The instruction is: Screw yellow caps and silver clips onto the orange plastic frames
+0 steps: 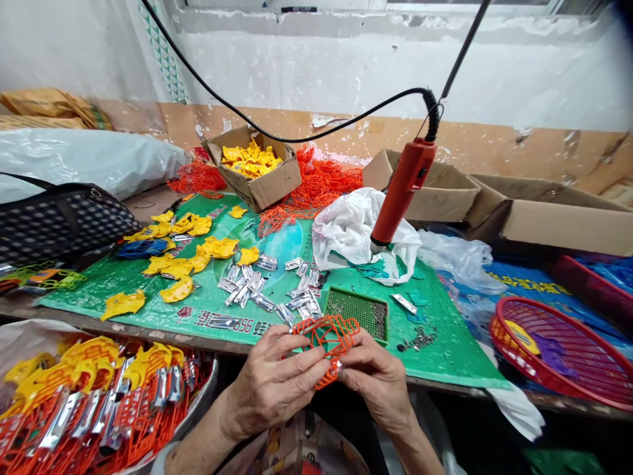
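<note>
In front of my body, above the table's near edge, both hands hold an orange plastic lattice piece (332, 333). My left hand (279, 373) grips its left side, fingers closed over it. My right hand (378, 373) pinches the right side near a small shiny spot at the bottom. Just beyond the hands lies a green mesh tray (356, 297) with small screws, and more loose screws (419, 339) are to its right. Silver metal clips (250, 285) are scattered on the green mat (277, 231), with yellow plastic pieces (178, 289) farther left.
A red electric screwdriver (406, 188) hangs point down over a white plastic bag (341, 218). Behind stand cardboard boxes (277, 185) and orange lattice piles (326, 175). A red basket (568, 330) sits right; a full sack (202, 389) of orange, silver and yellow assemblies sits lower left.
</note>
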### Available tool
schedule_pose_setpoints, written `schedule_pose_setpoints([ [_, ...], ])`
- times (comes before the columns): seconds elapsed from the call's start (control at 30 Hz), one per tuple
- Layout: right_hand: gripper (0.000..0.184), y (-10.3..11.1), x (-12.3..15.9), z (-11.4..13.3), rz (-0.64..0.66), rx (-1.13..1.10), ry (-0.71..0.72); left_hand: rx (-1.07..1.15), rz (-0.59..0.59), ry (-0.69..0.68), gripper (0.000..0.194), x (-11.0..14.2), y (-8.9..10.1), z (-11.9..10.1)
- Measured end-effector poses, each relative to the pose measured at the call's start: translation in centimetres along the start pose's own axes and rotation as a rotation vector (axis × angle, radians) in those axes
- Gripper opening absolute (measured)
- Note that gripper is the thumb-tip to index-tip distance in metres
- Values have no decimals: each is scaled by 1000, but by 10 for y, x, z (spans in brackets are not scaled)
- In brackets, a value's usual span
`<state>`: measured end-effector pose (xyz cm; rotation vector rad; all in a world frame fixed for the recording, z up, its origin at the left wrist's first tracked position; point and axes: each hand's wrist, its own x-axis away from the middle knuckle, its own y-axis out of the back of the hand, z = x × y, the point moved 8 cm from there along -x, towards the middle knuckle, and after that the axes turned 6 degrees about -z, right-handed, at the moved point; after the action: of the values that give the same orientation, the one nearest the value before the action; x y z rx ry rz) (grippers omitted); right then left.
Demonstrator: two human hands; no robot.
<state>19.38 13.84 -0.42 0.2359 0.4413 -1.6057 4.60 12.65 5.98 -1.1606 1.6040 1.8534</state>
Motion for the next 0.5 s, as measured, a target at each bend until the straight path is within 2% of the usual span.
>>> schedule_pose_setpoints([
  [0.23,11,0,-3,20,19,144,138,-4,33,-34,20,-7,2,-4],
  [0.37,21,-7,1,30,128,375,238,-2,63,-47,21,-9,2,-3],
  [0.5,22,-17,6,30,234,606,262,6,118,-38,20,-9,-3,-2],
])
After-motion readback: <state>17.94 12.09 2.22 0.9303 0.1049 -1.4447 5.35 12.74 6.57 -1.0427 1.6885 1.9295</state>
